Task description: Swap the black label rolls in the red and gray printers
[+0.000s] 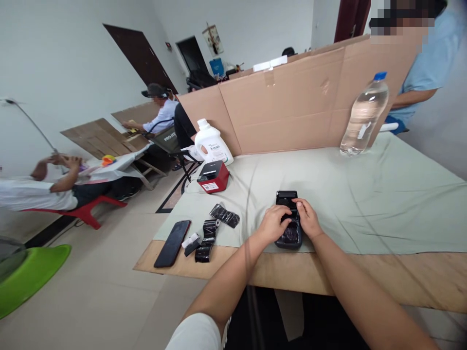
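A black portable device (289, 233), like a small printer with its lid flipped up at the far end, lies near the table's front edge. Shiny black film shows in its near part. My left hand (273, 222) reaches over its left side, fingers bent, with thumb and fingertips on the middle of it. My right hand (307, 217) grips its right side, the fingertips at the upper right edge. Whether a small piece sits between my left fingertips is hidden. To the left lie a strip of black film (207, 240) with a small roll and another crumpled black film strip (225, 215).
Left on the table are a dark phone (172, 244), a small black-and-white piece (191, 243), a red-and-black box (215, 177) and a white jug (212, 143). A water bottle (366, 116) stands before a cardboard screen (288, 104). Other people sit beyond and at left.
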A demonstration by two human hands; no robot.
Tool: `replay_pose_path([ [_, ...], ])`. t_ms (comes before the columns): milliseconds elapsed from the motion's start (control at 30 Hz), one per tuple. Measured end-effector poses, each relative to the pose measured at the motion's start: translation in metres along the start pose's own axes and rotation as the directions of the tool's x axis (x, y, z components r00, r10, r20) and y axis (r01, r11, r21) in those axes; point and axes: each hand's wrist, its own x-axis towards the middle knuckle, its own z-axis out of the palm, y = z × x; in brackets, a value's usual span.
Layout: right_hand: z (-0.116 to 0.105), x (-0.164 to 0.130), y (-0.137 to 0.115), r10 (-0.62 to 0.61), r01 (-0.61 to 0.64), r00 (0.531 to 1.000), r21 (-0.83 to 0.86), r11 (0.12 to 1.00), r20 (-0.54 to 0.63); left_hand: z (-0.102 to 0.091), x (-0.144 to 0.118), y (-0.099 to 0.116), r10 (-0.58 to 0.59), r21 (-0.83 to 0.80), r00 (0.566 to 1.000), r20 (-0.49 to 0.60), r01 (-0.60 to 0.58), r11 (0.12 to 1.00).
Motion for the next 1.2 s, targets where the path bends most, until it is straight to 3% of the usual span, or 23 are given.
replay_pose_path([
  [233,0.000,-0.002,-0.001,0.033,-0.032,0.999,0.023,0.999,-0.005,0.009,-0.019,-0.010,0.029,-0.070,0.985,-0.171,-0.041,0.997],
  [367,-0.002,-0.003,-0.002,0.098,-0.091,0.994,0.136,0.987,-0.045,0.022,-0.033,-0.020,-0.019,-0.064,0.943,-0.332,-0.002,0.998],
  [467,-0.004,-0.003,-0.004,0.136,-0.121,0.989,0.208,0.971,-0.060,0.026,-0.037,-0.025,-0.042,-0.059,0.924,-0.380,0.021,0.998],
  [600,-0.008,-0.004,-0.008,0.134,-0.122,0.989,0.162,0.979,-0.063,0.026,-0.038,-0.029,-0.018,-0.068,0.939,-0.343,-0.006,0.998],
  [733,-0.008,-0.005,-0.008,0.044,-0.063,0.994,-0.197,0.978,-0.102,0.022,-0.036,-0.032,-0.055,-0.115,0.962,-0.268,0.025,0.993],
  [800,-0.008,-0.006,-0.007,-0.022,0.012,0.999,-0.357,0.934,-0.026,0.020,-0.036,-0.033,-0.065,-0.117,0.977,-0.202,0.042,0.992],
  [867,-0.008,-0.008,-0.006,-0.040,0.071,0.996,-0.404,0.912,0.085,0.018,-0.035,-0.034,-0.043,-0.140,0.989,-0.141,0.023,0.990],
  [1067,-0.010,-0.011,-0.016,0.063,-0.022,0.977,-0.198,0.980,0.206,0.014,-0.036,-0.031,0.051,-0.289,0.997,-0.057,-0.066,0.955],
  [1200,-0.008,-0.014,-0.028,0.084,-0.080,0.974,-0.027,0.996,0.211,0.012,-0.036,-0.030,-0.100,-0.479,0.994,-0.045,0.066,0.875],
])
